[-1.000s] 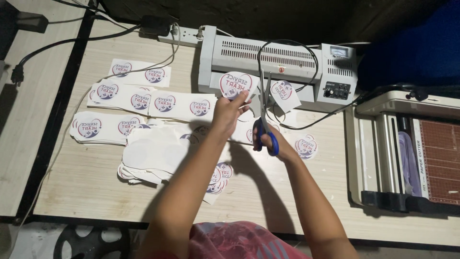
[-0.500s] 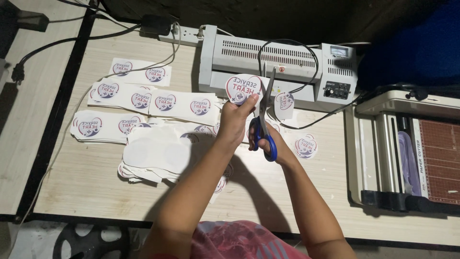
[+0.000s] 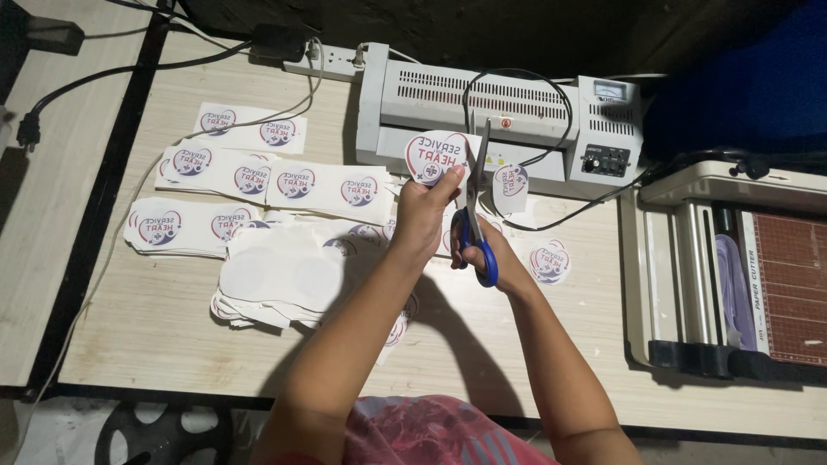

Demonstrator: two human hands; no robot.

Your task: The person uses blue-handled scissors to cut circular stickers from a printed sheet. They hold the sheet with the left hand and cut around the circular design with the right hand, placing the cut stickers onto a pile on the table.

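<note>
My left hand (image 3: 421, 217) pinches a laminated sheet with a round heart-logo sticker (image 3: 438, 158), held up over the table. My right hand (image 3: 488, 255) grips blue-handled scissors (image 3: 475, 226), blades pointing up along the sticker's right edge. A cut piece with another logo (image 3: 512, 187) hangs just right of the blades. Strips of printed logo stickers (image 3: 284, 183) lie in rows to the left, and a stack of cut-out sheets (image 3: 277, 274) lies below them near my left forearm.
A grey laminating machine (image 3: 508, 112) with a black cable stands at the back. A paper cutter (image 3: 758, 275) fills the right side. A power strip (image 3: 332, 60) and cables lie at the back left. One round cut sticker (image 3: 550, 261) lies on the wooden table (image 3: 172, 344).
Both hands have shifted slightly up and right, the sticker has turned in my left hand, and the scissors have advanced along its edge. The trimmed piece beside the blades has come further free.
</note>
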